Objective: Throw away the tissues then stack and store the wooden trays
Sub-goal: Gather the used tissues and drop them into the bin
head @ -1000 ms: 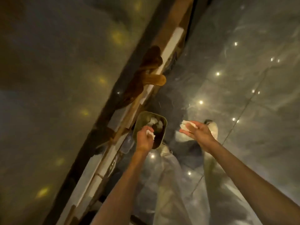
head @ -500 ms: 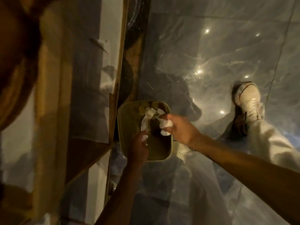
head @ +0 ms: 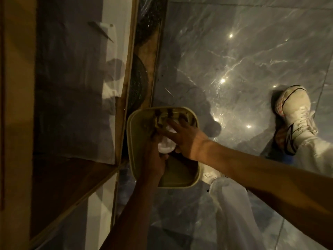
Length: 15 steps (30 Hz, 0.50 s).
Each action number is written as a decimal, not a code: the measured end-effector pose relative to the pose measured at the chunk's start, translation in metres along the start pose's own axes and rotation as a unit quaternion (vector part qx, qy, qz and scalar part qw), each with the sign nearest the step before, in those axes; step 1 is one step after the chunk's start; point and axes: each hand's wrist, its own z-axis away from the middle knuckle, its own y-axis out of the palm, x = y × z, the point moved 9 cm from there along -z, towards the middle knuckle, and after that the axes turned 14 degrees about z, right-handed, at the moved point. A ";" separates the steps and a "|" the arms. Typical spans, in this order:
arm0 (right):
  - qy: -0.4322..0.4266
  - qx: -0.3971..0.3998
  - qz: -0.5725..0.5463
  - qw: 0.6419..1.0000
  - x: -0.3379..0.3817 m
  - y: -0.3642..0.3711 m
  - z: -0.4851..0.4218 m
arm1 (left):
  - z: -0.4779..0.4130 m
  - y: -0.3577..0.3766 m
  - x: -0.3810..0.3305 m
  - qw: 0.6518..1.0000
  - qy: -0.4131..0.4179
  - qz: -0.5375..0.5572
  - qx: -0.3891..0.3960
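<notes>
An olive-green waste bin [head: 134, 141] stands on the floor below me, with crumpled paper inside its far end. Both hands are over its opening. My right hand [head: 183, 139] reaches in from the right with fingers spread, lying on top of a white crumpled tissue [head: 166, 146]. My left hand [head: 155, 161] comes up from below, its fingers curled at the lower edge of the same tissue; whether it grips the tissue is hidden in shadow. No wooden trays are in view.
A wooden cabinet edge [head: 126, 87] and a glass-fronted panel [head: 72, 87] run along the left, close to the bin. Glossy grey marble floor [head: 234, 51] spreads to the right. My legs in pale trousers and white trainers [head: 295, 116] stand right of the bin.
The view has swung down over the bin. My right hand moved left into the bin's opening with its tissue and its fingers have spread. My left hand stays at the bin.
</notes>
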 end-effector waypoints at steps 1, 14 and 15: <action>-0.001 -0.001 0.006 1.000 0.000 -0.001 0.005 | 0.005 -0.004 -0.001 0.999 0.008 -0.037 -0.005; 0.056 -0.070 -0.124 0.988 -0.034 -0.117 0.167 | 0.149 -0.065 -0.099 0.990 -0.017 -0.117 -0.081; 0.045 -0.065 -0.108 0.991 -0.034 -0.133 0.182 | 0.164 -0.069 -0.110 0.990 -0.028 -0.116 -0.075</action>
